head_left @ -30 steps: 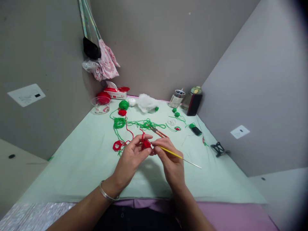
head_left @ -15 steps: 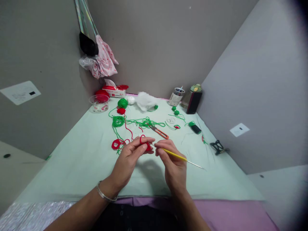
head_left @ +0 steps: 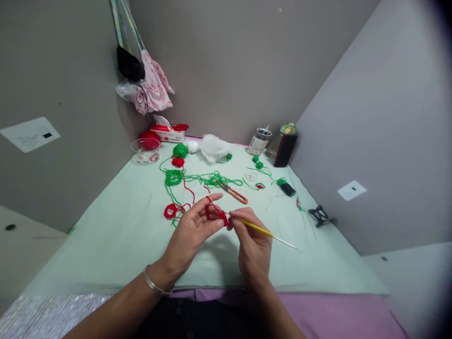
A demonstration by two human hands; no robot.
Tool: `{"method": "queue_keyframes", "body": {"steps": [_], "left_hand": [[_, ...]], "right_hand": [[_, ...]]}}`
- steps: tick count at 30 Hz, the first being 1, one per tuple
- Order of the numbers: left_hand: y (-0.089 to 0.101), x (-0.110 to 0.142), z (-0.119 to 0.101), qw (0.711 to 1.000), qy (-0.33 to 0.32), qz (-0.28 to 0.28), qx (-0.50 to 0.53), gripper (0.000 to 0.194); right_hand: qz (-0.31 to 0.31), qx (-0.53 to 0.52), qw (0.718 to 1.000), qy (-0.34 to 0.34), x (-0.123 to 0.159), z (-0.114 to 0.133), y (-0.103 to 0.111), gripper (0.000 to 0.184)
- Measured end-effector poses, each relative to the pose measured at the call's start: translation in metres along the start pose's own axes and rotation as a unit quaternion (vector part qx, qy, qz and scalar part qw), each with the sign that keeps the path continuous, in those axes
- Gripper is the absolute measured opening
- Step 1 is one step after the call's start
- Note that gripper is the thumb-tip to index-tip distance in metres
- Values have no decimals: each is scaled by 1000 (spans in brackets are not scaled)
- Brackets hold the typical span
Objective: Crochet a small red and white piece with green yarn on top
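Through the head view, with the red yarn piece (head_left: 223, 217) as my clock's centre, my left hand (head_left: 190, 230) enters from 8 o'clock, forefinger raised under a red strand, thumb and other fingers pinching the piece; my right hand (head_left: 254, 249), from 5 o'clock, grips a yellow-handled hook (head_left: 256, 228) like a pen. Print too small to read marks the tissue box (head_left: 175, 136) at 11, can (head_left: 257, 145) at 1 and wall label (head_left: 28, 136) at 10.

place=craft nook | grey panel walls (head_left: 247, 70) | cloth-covered table (head_left: 123, 235) | red yarn (head_left: 223, 217) | orange snips (head_left: 232, 190)
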State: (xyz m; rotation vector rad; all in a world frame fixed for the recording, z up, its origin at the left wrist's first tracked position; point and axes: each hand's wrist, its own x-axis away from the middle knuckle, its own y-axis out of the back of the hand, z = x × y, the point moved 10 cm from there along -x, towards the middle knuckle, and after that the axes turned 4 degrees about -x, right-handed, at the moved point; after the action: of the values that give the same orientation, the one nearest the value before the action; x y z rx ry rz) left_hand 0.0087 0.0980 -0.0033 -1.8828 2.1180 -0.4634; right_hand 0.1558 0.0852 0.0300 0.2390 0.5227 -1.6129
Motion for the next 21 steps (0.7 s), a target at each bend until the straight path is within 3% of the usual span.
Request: {"method": "queue_keyframes", "body": {"steps": [12,16,21], "left_hand": [[-1,8,-2,999,-8,-28,-30,50],[-3,7,0,1000,2,-24,2,51],[-8,6,6,998,40,0,42,52]], "right_hand": [[5,82,997,5,0,10,2,8],[-17,-7,995,-95,0,-11,8,5],[-49,-146,969,-193,3,-36,7,20]]}}
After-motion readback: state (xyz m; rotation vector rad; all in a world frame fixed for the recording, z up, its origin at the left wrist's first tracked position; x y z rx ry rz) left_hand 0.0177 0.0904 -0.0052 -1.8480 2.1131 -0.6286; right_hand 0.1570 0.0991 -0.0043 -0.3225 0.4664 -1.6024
